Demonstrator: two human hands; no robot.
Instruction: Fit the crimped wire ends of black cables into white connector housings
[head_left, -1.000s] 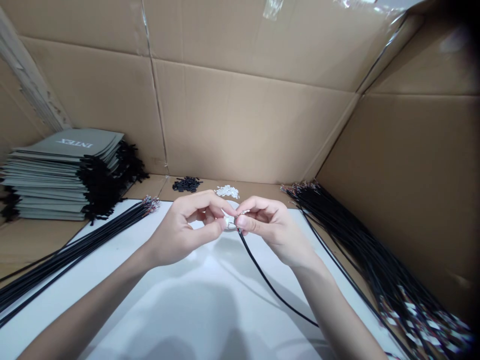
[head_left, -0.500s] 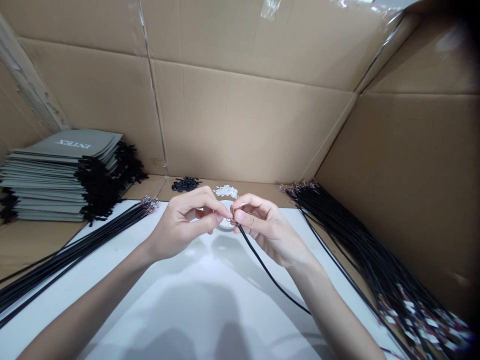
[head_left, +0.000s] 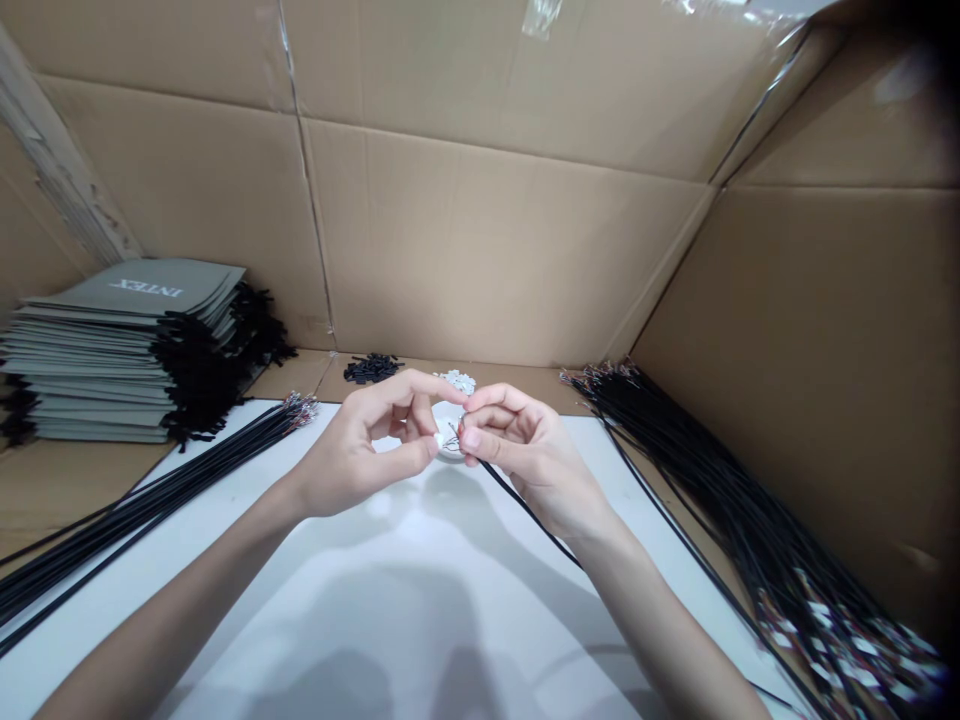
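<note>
My right hand [head_left: 536, 455] pinches the end of a thin black cable [head_left: 525, 508] between thumb and fingers. Fine bare-looking wires [head_left: 451, 438] poke out of that end toward the left. Facing it, my left hand [head_left: 367, 440] grips a small white connector [head_left: 439, 441] between its thumb and a bent finger. Its index finger stretches across and touches the right fingertips. Whether any wire sits inside the connector cannot be made out. Behind the fingers, a small white dish [head_left: 448, 411] is partly hidden.
Small black tubes [head_left: 373, 368] and white connector pieces [head_left: 459, 380] lie in piles on cardboard at the back. Black cable bundles flank the white table, one left [head_left: 172, 472], one right [head_left: 705, 470]. Grey sheets [head_left: 90, 370] are stacked far left. Cardboard walls [head_left: 480, 240] enclose the space.
My left thumb has drawn back slightly from the cable end, and its index finger has straightened. The white connector and the spread wires now show between the hands.
</note>
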